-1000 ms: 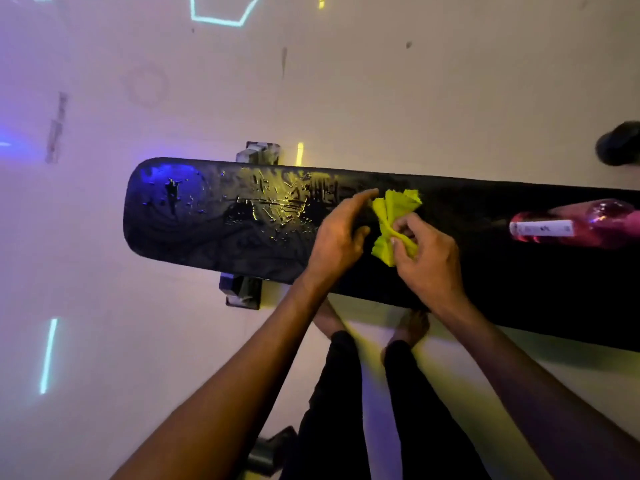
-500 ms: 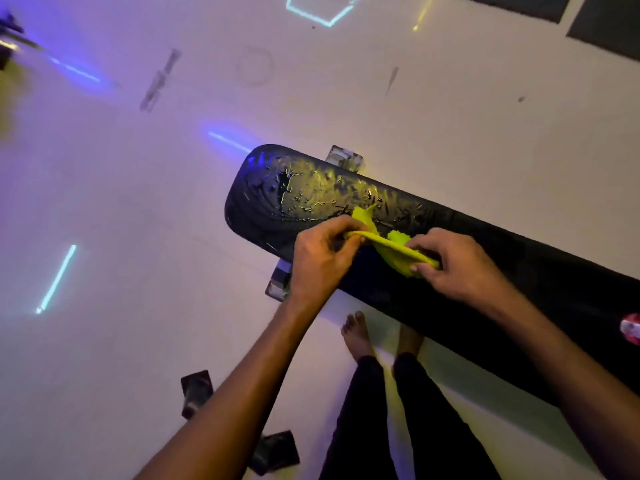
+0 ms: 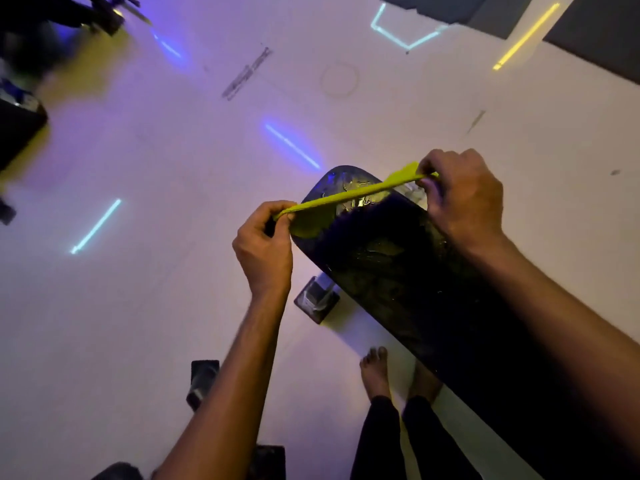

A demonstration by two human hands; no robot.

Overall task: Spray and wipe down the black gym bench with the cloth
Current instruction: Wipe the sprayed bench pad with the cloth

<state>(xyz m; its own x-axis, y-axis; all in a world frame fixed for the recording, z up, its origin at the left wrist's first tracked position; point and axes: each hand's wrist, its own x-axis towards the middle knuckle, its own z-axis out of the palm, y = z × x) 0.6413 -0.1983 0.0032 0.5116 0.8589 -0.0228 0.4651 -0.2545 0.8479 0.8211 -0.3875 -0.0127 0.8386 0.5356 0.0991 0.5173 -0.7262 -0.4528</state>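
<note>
The black gym bench [image 3: 408,271] runs from the middle of the view down to the lower right, its far rounded end glistening with wet streaks. A yellow-green cloth [image 3: 346,197] is stretched flat and taut above that far end, seen nearly edge-on. My left hand [image 3: 266,244] pinches its left corner beside the bench's near edge. My right hand [image 3: 460,199] pinches the opposite corner over the bench's far edge. The spray bottle is out of view.
The bench's metal foot [image 3: 317,297] stands on the pale floor under its near side. My bare feet [image 3: 375,372] are next to the bench. Dark equipment blocks [image 3: 202,379] lie on the floor at lower left, more dark gear [image 3: 20,126] at far left.
Both hands have pulled the crumpled cloth apart into a taut sheet and carried it toward the bench's far end. The view swung left, and the pink spray bottle left the frame.
</note>
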